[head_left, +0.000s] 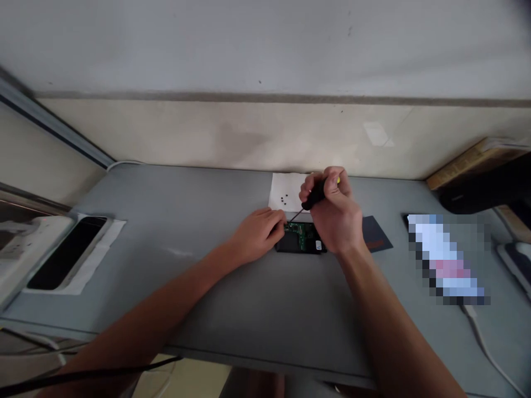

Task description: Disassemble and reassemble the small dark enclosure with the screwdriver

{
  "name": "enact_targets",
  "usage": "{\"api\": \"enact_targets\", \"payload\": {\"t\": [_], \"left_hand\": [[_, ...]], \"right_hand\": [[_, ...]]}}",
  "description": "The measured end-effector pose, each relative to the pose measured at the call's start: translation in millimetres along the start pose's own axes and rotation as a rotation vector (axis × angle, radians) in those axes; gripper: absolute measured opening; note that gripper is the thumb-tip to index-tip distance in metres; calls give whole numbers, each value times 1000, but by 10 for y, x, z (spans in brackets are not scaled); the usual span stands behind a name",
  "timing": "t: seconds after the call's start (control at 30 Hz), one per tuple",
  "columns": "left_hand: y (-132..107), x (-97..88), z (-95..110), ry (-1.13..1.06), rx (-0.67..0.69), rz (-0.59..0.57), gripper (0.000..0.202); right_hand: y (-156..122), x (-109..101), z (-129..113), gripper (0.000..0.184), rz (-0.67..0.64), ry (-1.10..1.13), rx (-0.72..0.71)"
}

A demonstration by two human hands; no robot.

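Note:
My right hand [338,215] is wrapped around the dark handle of a screwdriver [317,194], tilted so its thin shaft points down and left. The screwdriver's tip reaches the upper left part of a black device with an exposed green circuit board [302,235], lying flat on the desk. At the device's left edge, my left hand [261,235] grips it with curled fingers close to the tip. Behind it lies a white paper sheet [284,188] with several tiny dark pieces, apparently screws. A dark flat card [375,235] rests partly behind my right wrist.
On the grey desk [199,204], a phone [68,254] lies on paper at the left beside a white power strip [33,243]. A blurred-out screen [446,260] with a white cable [481,331] sits at the right. A wall [249,132] borders the back.

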State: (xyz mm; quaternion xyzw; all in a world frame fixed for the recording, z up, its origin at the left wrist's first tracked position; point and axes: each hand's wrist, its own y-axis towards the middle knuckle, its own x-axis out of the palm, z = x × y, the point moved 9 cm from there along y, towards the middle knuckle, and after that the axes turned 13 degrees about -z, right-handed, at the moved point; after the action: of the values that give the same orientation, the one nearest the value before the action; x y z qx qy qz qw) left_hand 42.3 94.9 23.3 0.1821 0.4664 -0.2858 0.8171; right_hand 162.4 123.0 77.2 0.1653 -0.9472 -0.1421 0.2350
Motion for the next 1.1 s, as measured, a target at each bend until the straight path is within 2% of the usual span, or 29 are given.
{"api": "enact_targets", "payload": {"t": [0.2,0.4,0.6,1.1], "left_hand": [[-4,-4,5,1,5,11,17],[-7,3,1,5,-6,4,17],[0,-8,3,-17,-10,4,17],[-3,-9,-5,-11,-17,5,17]], "right_hand": [[15,32,11,41,-10,-13,51],[-20,45,0,43,13,19,4],[11,23,0,44,33,-30,22],[-39,114,-39,47,40,-26,-34]]}}
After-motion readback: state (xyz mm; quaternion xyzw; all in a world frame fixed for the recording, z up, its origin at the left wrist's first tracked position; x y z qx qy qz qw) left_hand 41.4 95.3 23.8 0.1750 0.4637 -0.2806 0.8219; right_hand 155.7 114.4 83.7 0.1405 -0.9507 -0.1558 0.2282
